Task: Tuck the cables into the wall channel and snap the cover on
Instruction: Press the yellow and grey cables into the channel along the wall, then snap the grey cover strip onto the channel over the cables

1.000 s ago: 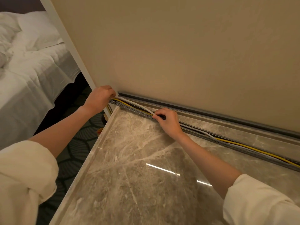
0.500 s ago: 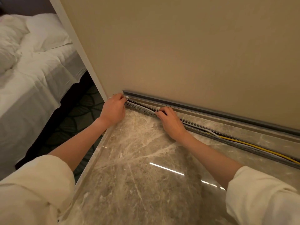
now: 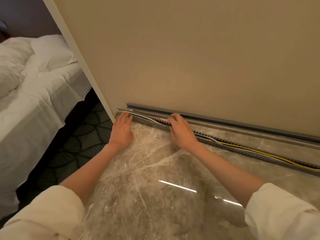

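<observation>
A grey slotted cable channel (image 3: 256, 154) lies along the back of the marble top, below the beige wall. Yellow cable (image 3: 270, 154) and white cable (image 3: 149, 118) run inside it. A grey cover strip (image 3: 225, 122) leans against the wall just behind the channel. My left hand (image 3: 122, 130) rests flat at the channel's left end, fingertips on the cables. My right hand (image 3: 181, 130) lies a short way to the right, fingers spread over the channel and reaching toward the cover. Neither hand grips anything.
The marble top (image 3: 147, 187) fills the foreground and its left edge drops to patterned carpet (image 3: 83, 141). A bed with white linen (image 3: 34, 94) stands at the left beyond a white wall corner (image 3: 78, 54).
Both hands have let go of the channel and cables and now lie flat with spread fingers. The left hand came from beyond the channel's end onto the marble. The view shifted left.
</observation>
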A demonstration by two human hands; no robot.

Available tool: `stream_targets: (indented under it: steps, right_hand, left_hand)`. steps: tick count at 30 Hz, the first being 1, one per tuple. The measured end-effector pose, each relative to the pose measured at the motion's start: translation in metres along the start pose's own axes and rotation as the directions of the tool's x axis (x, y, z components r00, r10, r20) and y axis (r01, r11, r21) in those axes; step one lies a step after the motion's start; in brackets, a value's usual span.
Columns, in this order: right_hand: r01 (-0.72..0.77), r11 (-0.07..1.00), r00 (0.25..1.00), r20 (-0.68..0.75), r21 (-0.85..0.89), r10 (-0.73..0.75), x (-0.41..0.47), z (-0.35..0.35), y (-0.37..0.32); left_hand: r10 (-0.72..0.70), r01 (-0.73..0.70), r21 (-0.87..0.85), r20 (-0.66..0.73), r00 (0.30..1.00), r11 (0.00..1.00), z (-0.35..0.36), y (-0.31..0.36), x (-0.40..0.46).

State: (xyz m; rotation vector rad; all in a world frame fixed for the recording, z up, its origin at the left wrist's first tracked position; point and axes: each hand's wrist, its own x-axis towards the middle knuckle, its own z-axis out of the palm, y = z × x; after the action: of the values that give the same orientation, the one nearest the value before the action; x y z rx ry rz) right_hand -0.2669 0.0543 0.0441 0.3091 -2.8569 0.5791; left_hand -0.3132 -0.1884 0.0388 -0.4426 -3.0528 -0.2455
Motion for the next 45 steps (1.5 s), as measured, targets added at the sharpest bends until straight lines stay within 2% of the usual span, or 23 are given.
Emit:
stream_targets:
  steps: [4, 9, 18, 25, 31, 34, 38, 45]
  right_hand:
    - [-0.092, 0.995, 0.992, -0.085, 0.047, 0.095, -0.034, -0.020, 0.034]
    - [-0.244, 0.967, 0.955, -0.157, 0.065, 0.252, -0.098, -0.050, 0.090]
    - [-0.431, 0.902, 0.875, -0.229, 0.028, 0.426, -0.185, -0.120, 0.175]
    - [-0.539, 0.842, 0.816, -0.230, 0.028, 0.530, -0.254, -0.166, 0.233]
    - [-0.601, 0.798, 0.771, -0.239, 0.031, 0.590, -0.305, -0.190, 0.278]
    - [-0.622, 0.783, 0.759, -0.226, 0.027, 0.611, -0.322, -0.199, 0.298]
    - [-0.596, 0.803, 0.788, -0.203, -0.016, 0.581, -0.341, -0.207, 0.327]
    - [-0.515, 0.830, 0.857, -0.128, -0.214, 0.498, -0.343, -0.215, 0.362]
  left_hand:
    - [0.085, -0.090, -0.052, -0.085, 0.993, 0.995, -0.011, 0.025, -0.003]
    - [0.191, -0.200, -0.090, -0.102, 0.976, 0.976, -0.014, 0.080, -0.001]
    - [0.436, -0.441, -0.212, -0.071, 0.897, 0.872, -0.002, 0.229, 0.008]
    - [0.563, -0.528, -0.308, 0.031, 0.826, 0.792, 0.014, 0.362, 0.005]
    - [0.685, -0.657, -0.236, 0.058, 0.726, 0.716, 0.028, 0.464, 0.004]
    - [0.705, -0.693, -0.137, 0.075, 0.705, 0.708, 0.036, 0.494, 0.006]
    - [0.674, -0.675, -0.024, 0.084, 0.734, 0.738, 0.044, 0.523, 0.010]
    - [0.600, -0.590, 0.208, 0.016, 0.799, 0.780, 0.056, 0.538, 0.018]
